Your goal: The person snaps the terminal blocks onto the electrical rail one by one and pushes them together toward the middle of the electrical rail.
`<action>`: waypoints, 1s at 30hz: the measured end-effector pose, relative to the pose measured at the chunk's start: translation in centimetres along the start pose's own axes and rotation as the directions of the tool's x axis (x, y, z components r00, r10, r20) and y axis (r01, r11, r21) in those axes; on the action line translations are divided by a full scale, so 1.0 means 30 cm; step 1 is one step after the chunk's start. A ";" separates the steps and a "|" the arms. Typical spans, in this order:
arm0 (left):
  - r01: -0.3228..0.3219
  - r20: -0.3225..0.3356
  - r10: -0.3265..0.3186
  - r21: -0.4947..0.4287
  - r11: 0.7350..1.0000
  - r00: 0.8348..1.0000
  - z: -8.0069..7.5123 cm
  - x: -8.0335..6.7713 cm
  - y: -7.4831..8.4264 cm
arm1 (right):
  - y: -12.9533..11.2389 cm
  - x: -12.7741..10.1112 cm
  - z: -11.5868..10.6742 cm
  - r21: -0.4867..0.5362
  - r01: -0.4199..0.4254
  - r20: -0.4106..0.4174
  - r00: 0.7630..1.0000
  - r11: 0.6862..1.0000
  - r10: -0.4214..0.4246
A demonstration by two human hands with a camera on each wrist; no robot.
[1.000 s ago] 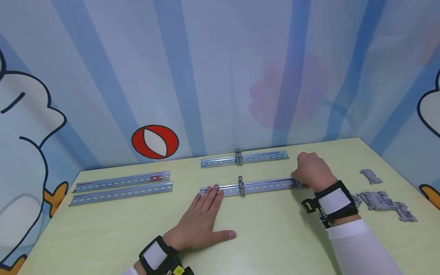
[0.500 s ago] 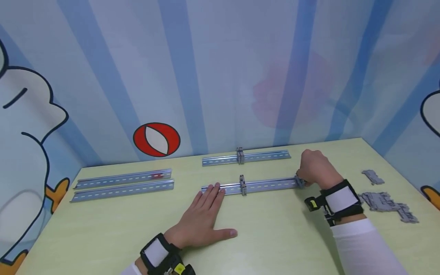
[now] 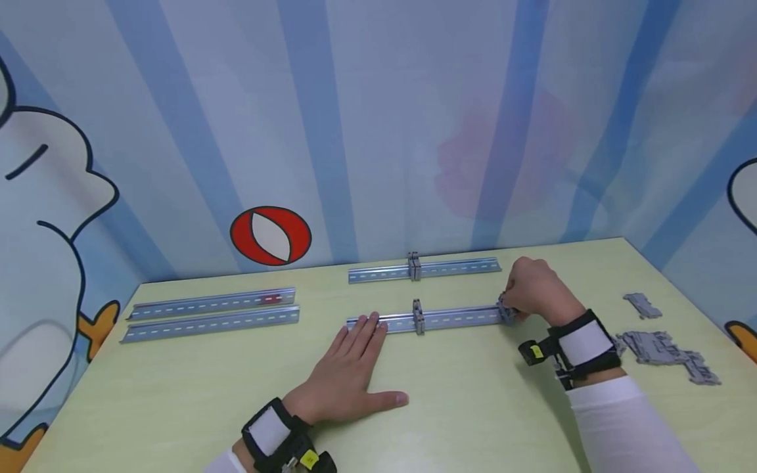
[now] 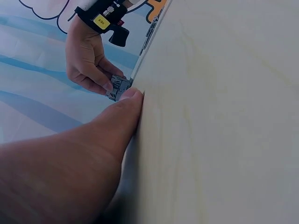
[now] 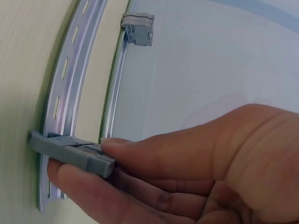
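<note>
Near rail [image 3: 426, 320] spans between left hand [image 3: 349, 374] and right hand [image 3: 532, 289]; far rail [image 3: 455, 269] behind; loose blocks [image 3: 668, 348] right of right hand.

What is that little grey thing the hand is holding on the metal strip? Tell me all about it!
The small grey block looks like plastic, flat and thin, with notched edges. The right hand pinches it between thumb and fingers. It sits across the right end of the near metal rail, which lies flat on the pale green table. Whether it has clipped on cannot be told.
</note>
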State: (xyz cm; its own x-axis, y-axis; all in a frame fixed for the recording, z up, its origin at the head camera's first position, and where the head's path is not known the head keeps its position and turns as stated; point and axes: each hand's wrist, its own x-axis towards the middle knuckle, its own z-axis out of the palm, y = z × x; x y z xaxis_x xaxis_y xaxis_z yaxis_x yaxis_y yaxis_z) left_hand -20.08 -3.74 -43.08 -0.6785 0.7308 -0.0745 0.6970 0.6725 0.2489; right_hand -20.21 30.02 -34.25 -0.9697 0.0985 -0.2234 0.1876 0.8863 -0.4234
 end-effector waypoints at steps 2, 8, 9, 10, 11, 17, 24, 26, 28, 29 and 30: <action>-0.002 -0.004 0.002 -0.003 1.000 1.000 -0.001 0.001 0.000 | -0.009 0.002 0.004 -0.005 0.005 -0.001 1.000 1.000 -0.005; 0.000 -0.003 0.000 -0.011 1.000 1.000 -0.008 0.001 0.004 | -0.030 0.004 0.012 0.020 0.015 0.013 1.000 1.000 -0.015; 0.001 -0.002 -0.001 -0.012 1.000 1.000 -0.009 0.000 0.005 | -0.033 0.004 0.014 0.028 0.019 0.014 1.000 0.999 -0.019; 0.001 -0.001 -0.001 -0.012 1.000 1.000 -0.010 0.000 0.006 | -0.036 0.004 0.017 0.035 0.023 0.013 1.000 0.999 -0.024; 0.000 -0.001 0.000 -0.011 1.000 1.000 -0.011 0.000 0.007 | -0.038 0.004 0.020 0.040 0.036 0.011 0.999 0.999 -0.036; 0.000 0.000 0.000 -0.008 1.000 1.000 -0.009 0.001 0.008 | -0.055 0.009 0.049 0.070 0.094 -0.013 0.996 0.993 -0.094; 0.007 0.005 -0.007 -0.013 1.000 1.000 -0.008 0.000 0.009 | -0.065 0.015 0.073 0.171 0.125 -0.016 0.992 0.977 -0.124; 0.008 0.006 -0.008 -0.012 1.000 1.000 -0.007 0.000 0.009 | -0.067 0.018 0.078 0.195 0.117 -0.010 0.993 0.974 -0.118; 0.008 0.006 -0.008 -0.007 1.000 1.000 -0.007 0.002 0.008 | -0.070 0.022 0.084 0.214 0.106 -0.005 0.994 0.971 -0.108; 0.007 0.004 -0.007 -0.005 1.000 1.000 -0.006 0.002 0.007 | -0.072 0.023 0.087 0.222 0.105 -0.003 0.994 0.969 -0.107; 0.007 0.005 -0.007 -0.002 1.000 1.000 -0.005 0.002 0.007 | -0.075 0.023 0.090 0.227 0.103 -0.002 0.994 0.969 -0.105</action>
State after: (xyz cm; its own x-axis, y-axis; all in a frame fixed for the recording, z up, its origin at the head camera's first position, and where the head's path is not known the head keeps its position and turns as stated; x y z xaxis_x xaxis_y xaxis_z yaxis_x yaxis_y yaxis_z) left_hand -20.03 -3.57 -42.90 -0.6824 0.7265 -0.0808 0.6918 0.6775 0.2499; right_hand -20.89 26.89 -35.83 -0.9844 0.0057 -0.1759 0.1173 0.7659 -0.6321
